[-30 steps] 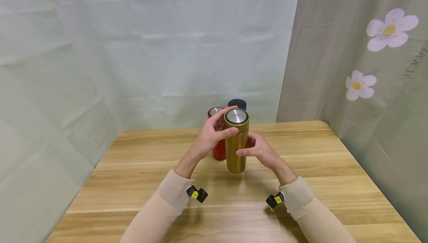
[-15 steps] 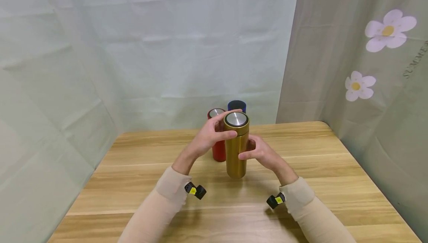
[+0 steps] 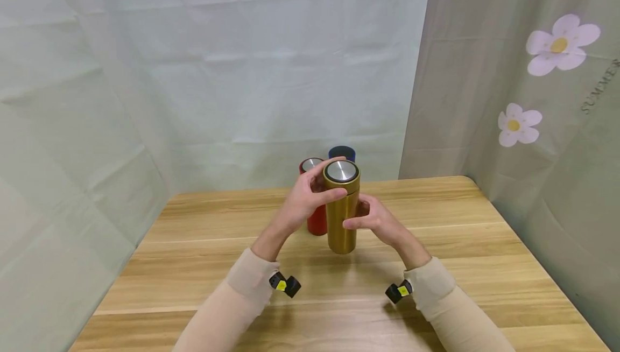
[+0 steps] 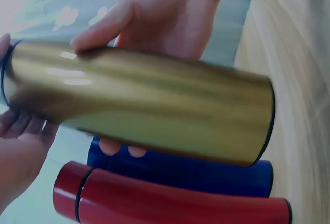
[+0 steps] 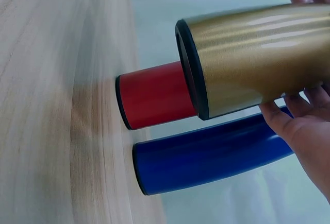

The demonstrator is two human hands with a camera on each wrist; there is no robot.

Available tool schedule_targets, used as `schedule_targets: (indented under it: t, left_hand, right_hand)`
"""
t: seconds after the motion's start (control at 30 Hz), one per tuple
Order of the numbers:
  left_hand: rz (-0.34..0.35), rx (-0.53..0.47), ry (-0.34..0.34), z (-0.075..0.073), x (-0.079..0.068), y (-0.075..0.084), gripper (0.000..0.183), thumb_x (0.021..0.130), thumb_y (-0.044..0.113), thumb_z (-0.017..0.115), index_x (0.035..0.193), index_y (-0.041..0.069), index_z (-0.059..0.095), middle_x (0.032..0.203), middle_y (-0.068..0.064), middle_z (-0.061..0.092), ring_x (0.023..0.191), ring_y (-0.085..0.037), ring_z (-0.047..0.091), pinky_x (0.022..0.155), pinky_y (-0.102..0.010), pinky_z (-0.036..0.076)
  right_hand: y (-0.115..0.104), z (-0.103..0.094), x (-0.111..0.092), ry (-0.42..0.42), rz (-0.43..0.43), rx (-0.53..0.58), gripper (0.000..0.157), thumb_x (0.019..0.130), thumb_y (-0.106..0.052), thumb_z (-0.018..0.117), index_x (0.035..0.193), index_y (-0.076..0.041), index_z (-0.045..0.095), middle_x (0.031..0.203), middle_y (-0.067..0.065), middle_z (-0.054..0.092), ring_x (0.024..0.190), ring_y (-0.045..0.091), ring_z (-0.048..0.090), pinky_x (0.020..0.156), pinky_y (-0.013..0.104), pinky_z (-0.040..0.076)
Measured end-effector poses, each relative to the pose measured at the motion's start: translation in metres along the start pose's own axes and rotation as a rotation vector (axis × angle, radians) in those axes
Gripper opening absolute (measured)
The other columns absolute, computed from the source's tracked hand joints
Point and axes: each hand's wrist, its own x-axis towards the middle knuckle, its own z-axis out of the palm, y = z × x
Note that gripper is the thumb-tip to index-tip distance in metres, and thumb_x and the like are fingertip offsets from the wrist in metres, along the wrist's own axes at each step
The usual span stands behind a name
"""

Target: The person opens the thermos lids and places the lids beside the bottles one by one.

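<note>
A gold thermos (image 3: 342, 217) with a silver-topped lid is held upright in both hands, its base raised above the table, as the right wrist view shows. My left hand (image 3: 306, 197) grips the lid at the top, thumb across the near side. Lower down, my right hand (image 3: 378, 220) holds the body from the right, its thumb on the front and its fingers behind. Just behind stand a red thermos (image 5: 157, 96) with a silver-topped lid and a blue thermos (image 5: 206, 157) with a dark top, both on the table. The gold thermos hides much of them in the head view.
The wooden table (image 3: 194, 266) extends around the hands to both sides. A pale cloth (image 3: 271, 72) hangs behind it, and a grey curtain (image 3: 465, 99) with printed flowers hangs at the right. A small black camera is strapped to each wrist.
The gold thermos dips slightly, then rises a little, with both hands staying on it. My left thumb shifts slightly along the lid. The red and blue thermoses stay in place.
</note>
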Motion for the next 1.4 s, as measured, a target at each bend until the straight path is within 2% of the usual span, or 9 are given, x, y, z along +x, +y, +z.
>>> schedule_targets:
  t: [0.1, 0.17, 0.37, 0.53, 0.67, 0.9, 1.2, 1.3, 1.4]
  left_hand:
    - [0.014, 0.004, 0.039, 0.003, -0.001, -0.002, 0.080, 0.084, 0.053, 0.085, 0.151, 0.023, 0.054, 0.139, -0.009, 0.062, 0.127, -0.027, 0.061, 0.109, -0.038, 0.049]
    - [0.023, 0.000, 0.038, 0.003, -0.001, -0.003, 0.081, 0.084, 0.053, 0.085, 0.152, 0.022, 0.053, 0.140, -0.009, 0.062, 0.128, -0.027, 0.060, 0.109, -0.038, 0.049]
    - [0.007, -0.007, -0.063, -0.007, 0.000, 0.000, 0.084, 0.087, 0.049, 0.083, 0.157, 0.019, 0.047, 0.143, -0.011, 0.060, 0.129, -0.028, 0.059, 0.108, -0.037, 0.050]
    - [-0.004, -0.005, -0.144, -0.015, 0.003, 0.001, 0.083, 0.089, 0.046, 0.082, 0.157, 0.013, 0.047, 0.140, -0.014, 0.062, 0.124, -0.031, 0.062, 0.105, -0.041, 0.052]
    - [-0.004, -0.013, -0.178, -0.017, 0.005, -0.001, 0.079, 0.090, 0.041, 0.082, 0.155, 0.012, 0.049, 0.137, -0.016, 0.063, 0.123, -0.032, 0.063, 0.105, -0.043, 0.053]
    - [-0.016, -0.022, -0.136, -0.014, 0.003, 0.000, 0.078, 0.088, 0.043, 0.084, 0.153, 0.015, 0.051, 0.139, -0.014, 0.063, 0.122, -0.031, 0.063, 0.104, -0.041, 0.053]
    - [0.013, 0.020, -0.002, -0.003, 0.000, 0.002, 0.079, 0.090, 0.038, 0.083, 0.156, 0.012, 0.048, 0.137, -0.011, 0.063, 0.122, -0.028, 0.063, 0.104, -0.035, 0.053]
    - [0.025, 0.035, 0.007, -0.002, 0.000, 0.001, 0.081, 0.090, 0.042, 0.083, 0.156, 0.011, 0.047, 0.137, -0.011, 0.063, 0.123, -0.028, 0.063, 0.104, -0.035, 0.052]
    - [0.026, 0.046, -0.017, -0.004, 0.000, 0.001, 0.085, 0.088, 0.046, 0.083, 0.156, 0.012, 0.047, 0.137, -0.011, 0.063, 0.123, -0.028, 0.063, 0.105, -0.036, 0.052]
  right_hand:
    - [0.000, 0.001, 0.000, 0.017, 0.005, -0.005, 0.058, 0.090, -0.026, 0.077, 0.139, -0.002, 0.058, 0.126, 0.015, 0.067, 0.111, 0.034, 0.066, 0.097, 0.047, 0.054]
    - [0.000, 0.001, 0.001, 0.017, 0.006, -0.002, 0.059, 0.090, -0.027, 0.077, 0.140, -0.002, 0.058, 0.126, 0.015, 0.067, 0.111, 0.034, 0.066, 0.097, 0.047, 0.054]
    - [0.000, 0.000, 0.001, -0.014, -0.010, 0.036, 0.062, 0.089, -0.028, 0.079, 0.139, 0.001, 0.057, 0.127, 0.016, 0.067, 0.113, 0.033, 0.066, 0.099, 0.043, 0.054]
    - [0.001, -0.001, 0.001, -0.090, -0.026, 0.099, 0.069, 0.088, -0.028, 0.080, 0.142, 0.004, 0.053, 0.132, 0.016, 0.066, 0.117, 0.032, 0.065, 0.101, 0.043, 0.054]
    - [0.003, -0.001, 0.001, -0.129, -0.018, 0.138, 0.073, 0.088, -0.028, 0.081, 0.144, 0.006, 0.050, 0.135, 0.015, 0.064, 0.119, 0.031, 0.064, 0.103, 0.043, 0.053]
    - [0.002, -0.001, 0.002, -0.104, -0.015, 0.106, 0.071, 0.088, -0.028, 0.079, 0.145, 0.004, 0.050, 0.136, 0.016, 0.064, 0.120, 0.032, 0.063, 0.103, 0.044, 0.052]
    - [0.001, 0.001, 0.003, -0.011, 0.024, 0.022, 0.060, 0.089, -0.027, 0.077, 0.138, 0.000, 0.057, 0.126, 0.016, 0.068, 0.112, 0.034, 0.066, 0.098, 0.046, 0.054]
    - [0.001, 0.002, 0.003, 0.002, 0.039, 0.011, 0.060, 0.088, -0.026, 0.077, 0.139, -0.001, 0.057, 0.126, 0.015, 0.067, 0.112, 0.034, 0.065, 0.098, 0.046, 0.054]
    - [0.001, 0.001, 0.003, -0.006, 0.042, 0.012, 0.061, 0.089, -0.027, 0.077, 0.139, -0.001, 0.057, 0.127, 0.015, 0.067, 0.113, 0.034, 0.065, 0.099, 0.046, 0.054]
